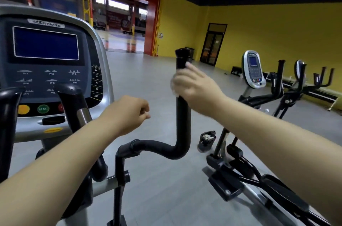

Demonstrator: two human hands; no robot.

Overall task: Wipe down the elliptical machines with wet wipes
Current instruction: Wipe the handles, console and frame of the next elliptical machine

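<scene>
Wet wipe [173,85] sits centre frame, a blurred whitish patch at the left edge of the right hand [194,87], pressed against the upright black handlebar [183,114]. The right hand is wrapped round the bar just below its top cap, fingers curled around the far side, wipe between palm and bar; how much of the wipe is under the hand can't be told. The bar runs down from the hand, then bends left toward the lower centre. The left hand [127,113], left of centre, hangs in the air apart from the bar, fingers curled into a loose fist, nothing visible in it. At upper left is this elliptical machine's console [46,59], with a dark blue screen, program icons, and yellow and green buttons below. A small black bin [206,140] with light scraps in it stands on the grey floor [148,77], right of the bar's bend. A black pedal [225,185] of a neighbouring machine is at lower right. A second elliptical [254,70] with a silver console stands mid right, more black handlebars beside it. Behind them are a yellow wall [277,31] and a dark door [212,44].
</scene>
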